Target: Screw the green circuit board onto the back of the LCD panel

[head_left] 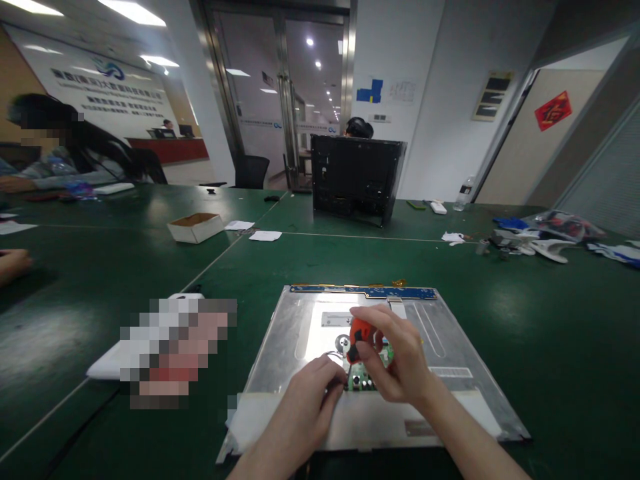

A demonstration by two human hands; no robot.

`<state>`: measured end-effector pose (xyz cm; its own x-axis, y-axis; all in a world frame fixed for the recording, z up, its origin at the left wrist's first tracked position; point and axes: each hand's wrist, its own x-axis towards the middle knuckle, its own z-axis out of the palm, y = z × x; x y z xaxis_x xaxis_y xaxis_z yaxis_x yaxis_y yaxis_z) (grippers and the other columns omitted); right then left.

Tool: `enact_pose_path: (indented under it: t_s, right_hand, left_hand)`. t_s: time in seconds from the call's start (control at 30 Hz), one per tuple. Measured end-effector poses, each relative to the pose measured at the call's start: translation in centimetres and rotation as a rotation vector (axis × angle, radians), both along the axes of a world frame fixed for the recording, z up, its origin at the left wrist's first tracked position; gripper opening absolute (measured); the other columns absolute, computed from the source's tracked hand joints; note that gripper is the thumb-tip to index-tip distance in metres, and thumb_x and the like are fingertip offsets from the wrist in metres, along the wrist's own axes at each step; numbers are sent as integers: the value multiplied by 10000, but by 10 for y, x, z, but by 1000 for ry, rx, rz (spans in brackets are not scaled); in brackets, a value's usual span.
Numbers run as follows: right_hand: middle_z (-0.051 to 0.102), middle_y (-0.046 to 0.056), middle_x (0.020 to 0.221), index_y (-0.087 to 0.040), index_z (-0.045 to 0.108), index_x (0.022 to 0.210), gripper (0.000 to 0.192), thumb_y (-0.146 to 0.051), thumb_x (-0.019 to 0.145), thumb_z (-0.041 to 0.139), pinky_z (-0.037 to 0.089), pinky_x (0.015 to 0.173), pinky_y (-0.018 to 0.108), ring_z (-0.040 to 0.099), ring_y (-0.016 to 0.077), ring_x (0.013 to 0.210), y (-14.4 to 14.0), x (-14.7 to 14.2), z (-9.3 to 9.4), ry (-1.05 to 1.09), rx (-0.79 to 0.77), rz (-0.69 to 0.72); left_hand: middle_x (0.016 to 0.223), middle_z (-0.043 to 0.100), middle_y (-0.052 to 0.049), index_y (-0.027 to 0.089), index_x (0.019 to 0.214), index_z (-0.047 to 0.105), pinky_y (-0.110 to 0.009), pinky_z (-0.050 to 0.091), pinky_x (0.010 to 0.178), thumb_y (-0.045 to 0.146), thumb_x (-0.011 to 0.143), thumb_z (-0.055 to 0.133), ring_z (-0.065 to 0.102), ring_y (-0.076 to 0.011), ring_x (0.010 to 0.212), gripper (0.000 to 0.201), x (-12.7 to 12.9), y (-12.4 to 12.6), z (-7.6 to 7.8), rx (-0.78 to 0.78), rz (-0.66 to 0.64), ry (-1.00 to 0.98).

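Observation:
A silver display panel [280, 420] lies flat with its metal back up, and a blue circuit strip [415, 293] runs along its far edge. Near its middle sits a green circuit board [367, 381], partly covered by my hands. My right hand [400, 357] is closed around the orange-and-black handle of a screwdriver [357, 337], whose shaft points down at the board. Beside the shaft, my left hand [315, 393] rests on the panel at the board's left edge, fingers pinched together. What they hold, if anything, is hidden. A thin wire shows by the left fingers.
A white device [105, 363], partly pixelated, lies left of the panel. Farther off are an open cardboard box [197, 228], an upright black monitor casing [357, 177], a water bottle [464, 195] and piled bags and parts [545, 233]. A co-worker's hand [14, 263] rests at far left.

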<state>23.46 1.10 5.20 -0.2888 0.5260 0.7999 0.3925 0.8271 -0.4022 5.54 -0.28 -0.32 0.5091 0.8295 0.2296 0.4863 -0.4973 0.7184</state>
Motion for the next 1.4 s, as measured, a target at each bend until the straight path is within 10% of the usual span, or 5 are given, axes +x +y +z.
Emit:
enact_pose_path:
  t_s: [1.4]
  right_hand:
    - [613,19,848,-230,426,1277,448,-157,838,482,399,483,263,521,124,571,0,0,-1,-23,17,-47]
  left_hand:
    - [834,634,-47,186,775,576,-281,414,674,78,796,459,573,-192,766,160,2,0,6,10,19,17]
